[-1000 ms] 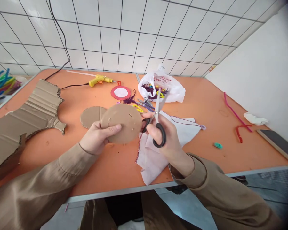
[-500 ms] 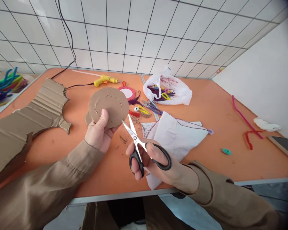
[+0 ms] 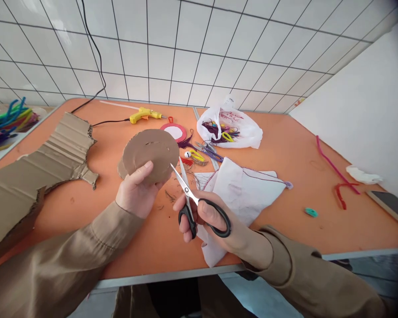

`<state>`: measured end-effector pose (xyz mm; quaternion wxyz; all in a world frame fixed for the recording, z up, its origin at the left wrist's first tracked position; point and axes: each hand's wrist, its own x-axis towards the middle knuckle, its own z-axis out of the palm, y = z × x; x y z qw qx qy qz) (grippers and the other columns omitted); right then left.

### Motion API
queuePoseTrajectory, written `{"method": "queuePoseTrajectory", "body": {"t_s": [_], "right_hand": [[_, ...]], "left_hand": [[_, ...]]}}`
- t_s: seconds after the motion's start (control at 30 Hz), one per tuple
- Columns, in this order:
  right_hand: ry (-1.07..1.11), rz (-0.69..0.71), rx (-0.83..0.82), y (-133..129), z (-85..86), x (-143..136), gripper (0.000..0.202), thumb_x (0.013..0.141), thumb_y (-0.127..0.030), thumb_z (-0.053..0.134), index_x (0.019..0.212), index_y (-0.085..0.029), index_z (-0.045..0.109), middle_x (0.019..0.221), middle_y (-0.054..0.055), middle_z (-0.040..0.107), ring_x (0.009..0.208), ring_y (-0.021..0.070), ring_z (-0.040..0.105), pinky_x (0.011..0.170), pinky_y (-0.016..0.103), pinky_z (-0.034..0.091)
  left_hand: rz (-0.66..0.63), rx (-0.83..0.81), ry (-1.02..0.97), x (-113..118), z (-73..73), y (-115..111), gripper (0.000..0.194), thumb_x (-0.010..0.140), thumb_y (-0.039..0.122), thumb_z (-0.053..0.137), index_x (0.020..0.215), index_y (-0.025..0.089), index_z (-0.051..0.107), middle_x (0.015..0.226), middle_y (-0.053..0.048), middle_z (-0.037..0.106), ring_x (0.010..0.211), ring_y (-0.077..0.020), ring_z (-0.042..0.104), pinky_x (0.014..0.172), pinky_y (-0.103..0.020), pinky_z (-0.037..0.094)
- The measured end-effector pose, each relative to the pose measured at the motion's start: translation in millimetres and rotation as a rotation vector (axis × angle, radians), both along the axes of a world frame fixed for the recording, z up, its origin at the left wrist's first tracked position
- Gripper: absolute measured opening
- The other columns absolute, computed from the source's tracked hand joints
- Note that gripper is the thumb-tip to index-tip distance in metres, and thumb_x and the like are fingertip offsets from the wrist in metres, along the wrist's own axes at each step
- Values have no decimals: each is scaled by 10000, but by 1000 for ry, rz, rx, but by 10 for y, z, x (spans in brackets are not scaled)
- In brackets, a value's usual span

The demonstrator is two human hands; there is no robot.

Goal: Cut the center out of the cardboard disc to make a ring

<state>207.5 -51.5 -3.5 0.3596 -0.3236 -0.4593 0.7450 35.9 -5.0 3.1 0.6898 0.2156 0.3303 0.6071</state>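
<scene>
The left hand [image 3: 132,196] is closed on the cardboard disc [image 3: 155,154], thumb on its face, at ten o'clock from the scissors [image 3: 186,190]. The right hand [image 3: 240,234] curls around their handles, blades apart. The disc seems light, stiff, but can crease; its rim gives good hold. At one o'clock, the plastic bag [image 3: 250,134] contains purple threads [image 3: 208,129] and a yellow loop [image 3: 228,136].

two forearms in brown sleeves [image 3: 101,238] reach in from the lower corners, bare hands near each other. the left hand [image 3: 135,194] is raised in a pinching grip, thumb laid on top, fingers mostly hidden beneath; the right hand [image 3: 237,236] is loosely curled, thumb and fingers parted, fingertips pointing left.
</scene>
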Motion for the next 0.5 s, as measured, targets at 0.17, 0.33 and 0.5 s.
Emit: {"method": "queuePoseTrajectory", "body": {"t_s": [0.17, 0.33, 0.5], "right_hand": [[-52, -15, 22, 38, 24, 50, 494, 766, -617, 685, 916, -153, 607, 675, 16, 626, 562, 134, 616, 545, 258, 455], [-68, -25, 34, 77, 30, 121, 471, 764, -589, 707, 924, -157, 605, 686, 17, 630, 566, 133, 620, 542, 259, 471], [-65, 9, 3, 64, 25, 151, 504, 737, -606, 721, 941, -162, 597, 696, 21, 623, 552, 139, 609, 442, 226, 429]], "left_hand": [[-81, 41, 81, -104, -74, 38, 334, 743, 290, 737, 1074, 276, 688, 1166, 11, 716, 1242, -263, 553, 843, -333, 549], [-153, 28, 113, -122, -67, 37, 287, 746, 284, 738, 1029, 243, 707, 1123, -14, 733, 1170, -271, 608, 794, -320, 569], [-91, 67, 128, -90, -93, 42, 271, 737, 237, 758, 1002, 219, 709, 1121, -45, 737, 1193, -277, 603, 909, -352, 553]]}}
